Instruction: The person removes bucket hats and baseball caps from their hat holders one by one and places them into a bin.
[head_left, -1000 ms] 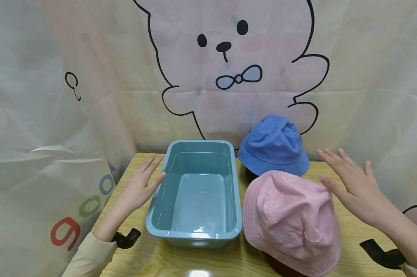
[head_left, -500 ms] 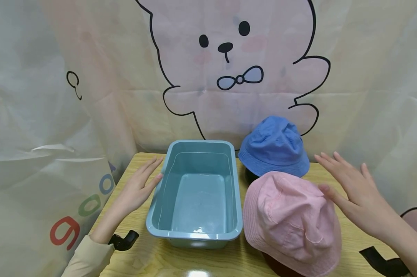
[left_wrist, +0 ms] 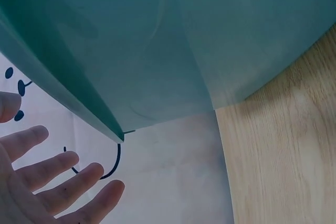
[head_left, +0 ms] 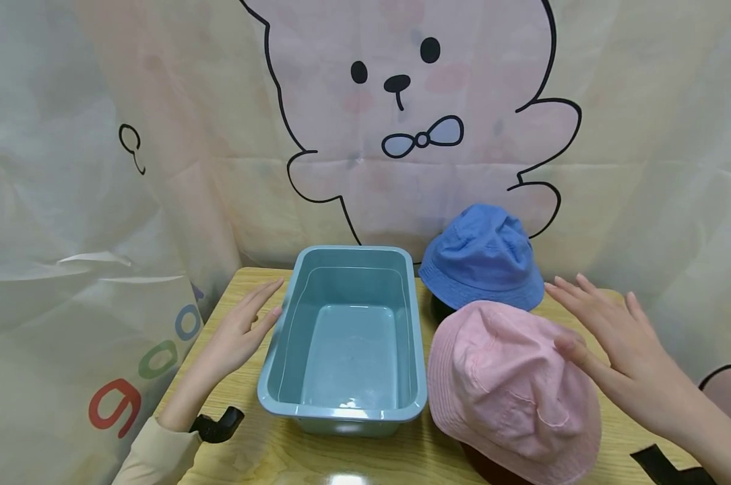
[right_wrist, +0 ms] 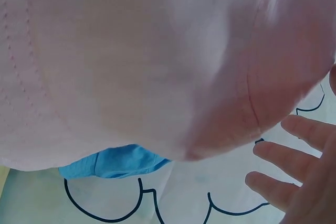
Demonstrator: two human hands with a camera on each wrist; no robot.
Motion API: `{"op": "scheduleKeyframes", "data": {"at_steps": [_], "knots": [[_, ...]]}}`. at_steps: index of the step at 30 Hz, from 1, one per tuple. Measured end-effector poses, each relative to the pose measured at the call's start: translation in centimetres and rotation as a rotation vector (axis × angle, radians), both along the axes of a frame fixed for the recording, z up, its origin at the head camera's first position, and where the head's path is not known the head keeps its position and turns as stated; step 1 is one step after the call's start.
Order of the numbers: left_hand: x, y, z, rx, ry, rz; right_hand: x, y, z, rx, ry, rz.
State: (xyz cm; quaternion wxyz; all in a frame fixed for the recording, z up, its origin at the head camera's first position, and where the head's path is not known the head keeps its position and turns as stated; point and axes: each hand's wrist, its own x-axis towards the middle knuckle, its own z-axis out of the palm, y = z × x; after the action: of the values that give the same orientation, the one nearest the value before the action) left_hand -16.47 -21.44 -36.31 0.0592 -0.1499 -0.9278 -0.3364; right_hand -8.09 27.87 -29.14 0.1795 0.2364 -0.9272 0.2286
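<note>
A blue-green plastic basin stands on the table, its inside bare. Beside its left rim my left hand hovers with straight, spread fingers and holds nothing; the left wrist view shows the fingers just off the basin's outer wall. To the right of the basin sits a pink bucket hat, crown up, over something dark brown. Behind it a blue bucket hat rests on a dark support. My right hand is at the pink hat's right side, fingers extended, thumb overlapping the crown in the head view.
The light wooden table carries the basin and hats. A printed cloth with a cartoon bear hangs close behind the table's back edge, and another cloth side borders the left. Black wrist mounts sit on both wrists.
My right hand has shifted slightly left and down over the pink hat's side. The left hand has drawn a little away from the basin's rim. Hats and basin have stayed put.
</note>
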Motion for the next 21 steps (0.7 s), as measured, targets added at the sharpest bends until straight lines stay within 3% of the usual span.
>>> {"op": "scheduleKeyframes", "data": {"at_steps": [7, 16, 21], "knots": [[-0.1, -0.2, -0.6, 0.043, 0.014, -0.003, 0.6, -0.6, 0.1, 0.014, 0.028, 0.028], [0.3, -0.6, -1.3, 0.116, 0.001, 0.029, 1.3, -1.3, 0.6, 0.01, 0.142, 0.076], [0.5, -0.8, -1.5, 0.135, 0.005, 0.035, 2.0, -1.6, 0.6, 0.011, 0.128, 0.072]]}}
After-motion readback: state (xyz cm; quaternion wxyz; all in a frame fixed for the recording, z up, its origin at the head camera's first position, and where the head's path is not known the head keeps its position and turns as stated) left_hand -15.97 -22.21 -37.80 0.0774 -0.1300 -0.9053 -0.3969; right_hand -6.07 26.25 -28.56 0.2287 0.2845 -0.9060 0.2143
